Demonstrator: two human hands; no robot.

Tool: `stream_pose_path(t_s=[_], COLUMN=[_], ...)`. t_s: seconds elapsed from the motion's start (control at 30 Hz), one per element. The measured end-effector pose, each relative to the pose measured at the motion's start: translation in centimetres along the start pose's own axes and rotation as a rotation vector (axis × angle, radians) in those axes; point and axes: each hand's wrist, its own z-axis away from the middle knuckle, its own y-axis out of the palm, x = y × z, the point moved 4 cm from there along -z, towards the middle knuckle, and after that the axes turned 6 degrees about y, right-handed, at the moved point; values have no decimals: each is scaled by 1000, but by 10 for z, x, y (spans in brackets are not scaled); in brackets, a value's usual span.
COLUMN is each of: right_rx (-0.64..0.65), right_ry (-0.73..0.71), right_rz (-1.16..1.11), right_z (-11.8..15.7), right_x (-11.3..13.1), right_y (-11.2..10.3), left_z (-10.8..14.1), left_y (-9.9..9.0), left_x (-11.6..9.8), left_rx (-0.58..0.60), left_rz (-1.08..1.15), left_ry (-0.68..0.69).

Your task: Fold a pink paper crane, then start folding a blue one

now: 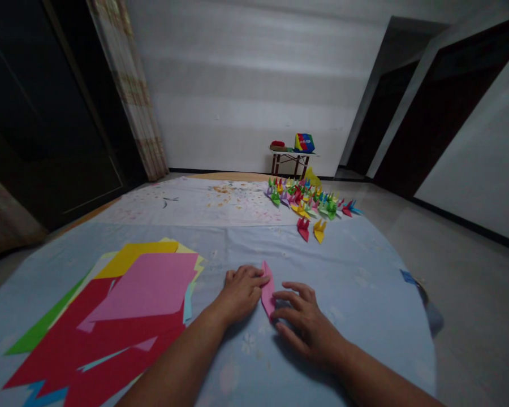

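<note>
A narrow strip of folded pink paper [267, 294], pointed at its far end, lies on the blue cloth between my hands. My left hand [245, 288] presses it down, with fingertips on its upper left part. On the other side, my right hand [303, 319] has its fingers spread and curved, the fingertips at the paper's lower right edge. Whether they pinch any of it is not visible. To the left lies a loose pile of coloured sheets, with a pink sheet [152, 285] on top of red paper [123, 339] and yellow paper [131, 257].
A blue patterned tablecloth [356, 339] covers the round table, with a white flowered cloth [186, 203] beyond. Many folded paper cranes crowd the far right, a red crane [303, 228] and a yellow crane [319, 230] nearer. Behind stands a small table [292, 154] with a colourful bag [304, 142].
</note>
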Motion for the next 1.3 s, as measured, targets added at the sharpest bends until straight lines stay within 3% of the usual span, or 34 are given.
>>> stream_pose_path(t_s=[1.3], right_rx=[91], right_ry=[30], right_rz=[-145], right_z=[-5], right_x=[-1], right_y=[2], left_z=[0], left_y=[-4], left_x=[-5], left_rx=[-4], left_rz=[32], left_ry=[-37])
